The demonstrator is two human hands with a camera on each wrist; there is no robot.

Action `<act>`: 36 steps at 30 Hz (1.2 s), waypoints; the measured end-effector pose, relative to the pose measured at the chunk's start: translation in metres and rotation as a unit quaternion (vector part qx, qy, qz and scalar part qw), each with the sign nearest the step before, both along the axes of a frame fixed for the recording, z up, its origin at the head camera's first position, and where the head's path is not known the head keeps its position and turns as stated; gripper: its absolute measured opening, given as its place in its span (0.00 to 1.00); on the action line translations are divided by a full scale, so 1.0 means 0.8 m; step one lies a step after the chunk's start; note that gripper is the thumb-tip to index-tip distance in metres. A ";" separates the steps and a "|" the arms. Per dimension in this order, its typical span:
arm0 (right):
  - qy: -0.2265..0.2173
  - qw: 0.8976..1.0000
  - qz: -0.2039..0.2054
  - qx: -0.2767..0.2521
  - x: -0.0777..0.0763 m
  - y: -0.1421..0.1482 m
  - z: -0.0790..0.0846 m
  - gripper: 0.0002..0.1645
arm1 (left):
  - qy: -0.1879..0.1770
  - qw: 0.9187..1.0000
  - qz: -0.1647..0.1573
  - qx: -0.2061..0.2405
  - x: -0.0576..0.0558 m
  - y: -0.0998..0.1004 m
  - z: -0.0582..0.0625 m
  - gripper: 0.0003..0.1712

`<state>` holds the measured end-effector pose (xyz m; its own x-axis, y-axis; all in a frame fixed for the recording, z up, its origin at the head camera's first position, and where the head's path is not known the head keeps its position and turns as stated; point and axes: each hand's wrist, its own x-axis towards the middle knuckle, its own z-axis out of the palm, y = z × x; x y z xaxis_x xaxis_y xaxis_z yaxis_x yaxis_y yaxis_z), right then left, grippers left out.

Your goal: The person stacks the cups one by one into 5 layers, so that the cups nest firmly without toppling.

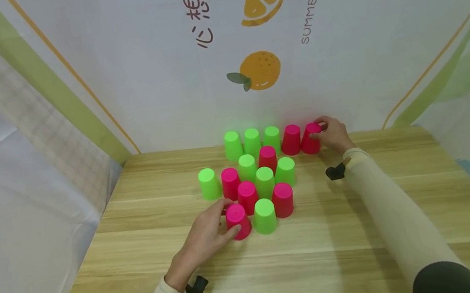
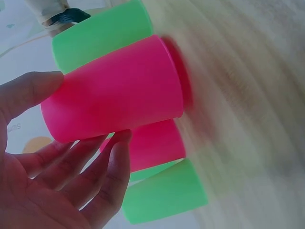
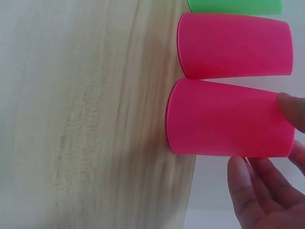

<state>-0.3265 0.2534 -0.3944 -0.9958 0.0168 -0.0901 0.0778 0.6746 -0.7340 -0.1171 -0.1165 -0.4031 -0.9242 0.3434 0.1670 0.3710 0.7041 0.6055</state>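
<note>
My left hand (image 1: 204, 236) holds an upside-down pink cup (image 1: 236, 222) at the front left of a cluster of cups, thumb on the near side and fingers on the other. In the left wrist view this pink cup (image 2: 114, 90) has its rim close to the tabletop, beside a green cup (image 2: 102, 36). At the far right, my right hand (image 1: 336, 135) grips the end pink cup (image 1: 311, 143) of the back row near its upturned base. Another pink cup (image 3: 236, 46) stands right next to it in the right wrist view.
Several more green and pink cups stand upside down between the hands, including a green cup (image 1: 264, 216) at the front. Three green cups, one of them a corner cup (image 1: 232, 146), continue the back row by the printed cloth (image 1: 157, 87). All stand on a wooden table (image 1: 294, 271).
</note>
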 end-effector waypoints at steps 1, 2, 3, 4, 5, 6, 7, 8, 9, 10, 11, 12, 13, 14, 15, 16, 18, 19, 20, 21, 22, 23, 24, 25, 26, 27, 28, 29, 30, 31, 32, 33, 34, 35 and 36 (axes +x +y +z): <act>-0.001 1.000 -0.001 -0.001 0.000 0.001 -0.001 0.34 | 0.000 1.000 0.001 -0.002 0.001 -0.001 0.002 0.30; -0.001 1.000 -0.001 0.000 0.000 0.002 -0.002 0.34 | -0.002 1.000 0.002 -0.004 0.002 -0.001 0.005 0.30; -0.001 1.000 -0.001 0.000 0.000 0.002 -0.002 0.34 | -0.004 1.000 0.004 -0.005 0.002 -0.002 0.008 0.30; -0.001 1.000 0.001 0.001 0.001 0.002 -0.002 0.34 | -0.008 1.000 0.005 -0.004 0.003 -0.003 0.011 0.30; -0.002 1.000 0.000 0.000 0.001 0.002 -0.002 0.35 | -0.010 1.000 0.007 -0.004 0.004 -0.004 0.015 0.30; -0.003 1.000 0.000 -0.002 0.002 0.003 -0.001 0.35 | -0.011 1.000 0.008 -0.004 0.005 -0.005 0.018 0.30; -0.003 1.000 0.001 -0.001 0.003 0.003 0.000 0.36 | -0.010 1.000 0.009 -0.004 0.006 -0.006 0.022 0.30; -0.001 1.000 0.001 0.001 0.005 0.003 0.001 0.36 | -0.008 1.000 0.008 -0.003 0.007 -0.007 0.025 0.31; 0.001 1.000 0.001 0.002 0.006 0.003 0.003 0.37 | -0.003 1.000 0.006 -0.002 0.007 -0.008 0.029 0.31; 0.004 1.000 0.002 0.004 0.007 0.004 0.004 0.37 | 0.001 1.000 0.004 -0.002 0.007 -0.009 0.032 0.31; 0.008 1.000 0.003 0.005 0.008 0.005 0.004 0.37 | 0.008 1.000 0.002 -0.002 0.007 -0.010 0.035 0.30; 0.014 1.000 0.005 0.008 0.010 0.006 0.006 0.37 | 0.015 1.000 -0.001 -0.003 0.007 -0.011 0.038 0.30; 0.019 1.000 0.008 0.011 0.011 0.007 0.006 0.38 | 0.021 1.000 -0.003 -0.002 0.007 -0.012 0.041 0.30; 0.023 1.000 0.009 0.012 0.012 0.008 0.006 0.38 | 0.026 1.000 -0.006 -0.001 0.006 -0.013 0.044 0.30; 0.026 0.999 0.012 0.013 0.014 0.009 0.007 0.38 | 0.030 1.000 -0.008 -0.001 0.005 -0.015 0.047 0.30; 0.030 0.999 0.013 0.013 0.015 0.011 0.007 0.38 | 0.035 0.999 -0.011 -0.001 0.004 -0.016 0.050 0.30; 0.036 0.999 0.014 0.009 0.018 0.013 0.008 0.39 | 0.043 0.999 -0.016 0.000 0.002 -0.018 0.055 0.30; 0.037 0.999 0.013 0.007 0.020 0.014 0.008 0.40 | 0.046 0.999 -0.018 0.000 0.000 -0.019 0.057 0.30; 0.039 0.999 0.011 0.006 0.021 0.015 0.008 0.40 | 0.050 0.999 -0.021 0.000 -0.001 -0.020 0.059 0.30; 0.041 0.999 0.009 0.004 0.023 0.015 0.008 0.40 | 0.053 0.998 -0.023 -0.001 -0.003 -0.021 0.061 0.30; 0.044 0.999 0.007 0.004 0.025 0.016 0.009 0.40 | 0.056 0.998 -0.024 -0.002 -0.004 -0.022 0.064 0.31; 0.045 0.999 0.004 0.001 0.027 0.016 0.010 0.40 | 0.058 0.998 -0.024 -0.002 -0.006 -0.023 0.066 0.31; 0.048 0.999 0.003 -0.001 0.029 0.016 0.011 0.40 | 0.060 0.998 -0.025 -0.002 -0.008 -0.024 0.068 0.31; 0.050 0.999 0.002 -0.003 0.032 0.016 0.012 0.40 | 0.063 0.998 -0.027 -0.001 -0.010 -0.024 0.071 0.31; 0.053 0.999 0.002 -0.005 0.035 0.016 0.014 0.40 | 0.065 0.997 -0.028 0.000 -0.011 -0.025 0.073 0.31; 0.058 0.998 0.002 -0.007 0.038 0.015 0.015 0.40 | 0.068 0.997 -0.029 0.000 -0.013 -0.025 0.076 0.30; 0.061 0.998 0.003 -0.011 0.041 0.015 0.017 0.39 | 0.072 0.997 -0.031 0.000 -0.015 -0.025 0.078 0.30; 0.064 0.998 0.003 -0.016 0.044 0.014 0.018 0.39 | 0.076 0.997 -0.033 0.001 -0.017 -0.025 0.080 0.30; 0.068 0.997 0.004 -0.021 0.048 0.013 0.020 0.39 | 0.079 0.996 -0.035 0.001 -0.018 -0.025 0.082 0.30; 0.071 0.997 0.004 -0.026 0.051 0.012 0.022 0.38 | 0.083 0.996 -0.037 0.001 -0.020 -0.024 0.084 0.30; 0.073 0.997 0.006 -0.030 0.055 0.010 0.023 0.38 | 0.085 0.996 -0.039 0.000 -0.021 -0.024 0.086 0.30; 0.073 0.997 0.007 -0.035 0.059 0.009 0.025 0.38 | 0.087 0.995 -0.041 -0.002 -0.022 -0.023 0.087 0.30; 0.074 0.996 0.009 -0.040 0.062 0.008 0.026 0.38 | 0.090 0.995 -0.043 -0.003 -0.023 -0.022 0.089 0.30; 0.075 0.996 0.010 -0.042 0.066 0.007 0.027 0.38 | 0.091 0.995 -0.045 -0.004 -0.024 -0.021 0.091 0.30; 0.077 0.996 0.011 -0.045 0.069 0.005 0.028 0.37 | 0.093 0.995 -0.047 -0.004 -0.025 -0.020 0.092 0.30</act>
